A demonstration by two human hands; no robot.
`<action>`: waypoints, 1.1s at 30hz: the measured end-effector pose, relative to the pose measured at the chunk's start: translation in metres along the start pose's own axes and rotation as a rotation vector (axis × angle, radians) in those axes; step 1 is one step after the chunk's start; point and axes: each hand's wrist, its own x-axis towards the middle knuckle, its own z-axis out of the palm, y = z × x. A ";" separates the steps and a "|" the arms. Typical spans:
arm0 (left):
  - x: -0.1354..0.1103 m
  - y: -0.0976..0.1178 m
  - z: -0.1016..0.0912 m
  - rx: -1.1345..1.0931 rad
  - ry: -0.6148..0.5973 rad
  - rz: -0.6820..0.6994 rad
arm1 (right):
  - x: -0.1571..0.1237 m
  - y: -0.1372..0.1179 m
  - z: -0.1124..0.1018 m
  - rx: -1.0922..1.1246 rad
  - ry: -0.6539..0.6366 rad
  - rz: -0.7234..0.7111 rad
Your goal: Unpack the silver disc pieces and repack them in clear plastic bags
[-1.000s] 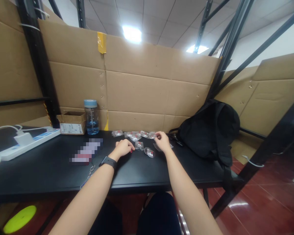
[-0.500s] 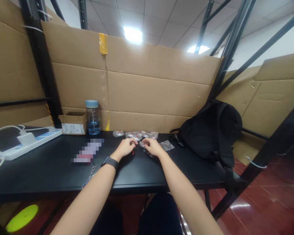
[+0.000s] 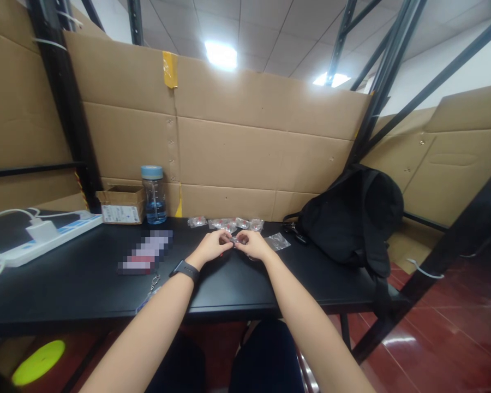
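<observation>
Over the black table, my left hand and my right hand meet fingertip to fingertip. Pinched between them is a small shiny item, too small and covered to name. A red bit shows under my left fingers, and a thin dark loop shows below my right hand. Just beyond my fingers, several small clear plastic packets with red marks lie in a row. A flat clear plastic bag rests to the right of my right hand.
A black backpack sits on the table's right. At left stand a water bottle, an open cardboard box and a white power strip. A blurred-out flat item and a keychain lie nearer. Cardboard walls the back.
My left hand has moved right and its fingers have closed on the small shiny item that my right hand was holding. The view has shifted slightly.
</observation>
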 end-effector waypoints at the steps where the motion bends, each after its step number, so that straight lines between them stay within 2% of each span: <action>1: 0.000 0.001 0.000 0.010 0.002 -0.008 | 0.001 -0.001 0.001 0.007 0.010 -0.001; 8: -0.002 0.010 0.000 0.110 0.056 -0.007 | 0.002 -0.012 0.004 0.098 0.000 -0.014; 17: 0.004 0.003 0.000 0.152 0.119 -0.035 | 0.003 -0.008 -0.007 0.190 0.059 0.120; 22: 0.006 -0.002 0.000 0.179 0.146 -0.025 | 0.004 -0.004 -0.007 0.224 0.156 0.076; 30: 0.002 0.007 0.003 0.040 0.140 0.002 | 0.005 -0.018 -0.003 0.287 0.140 -0.044; 33: 0.000 0.009 0.001 -0.016 0.128 -0.005 | 0.006 -0.018 -0.001 0.392 0.159 -0.049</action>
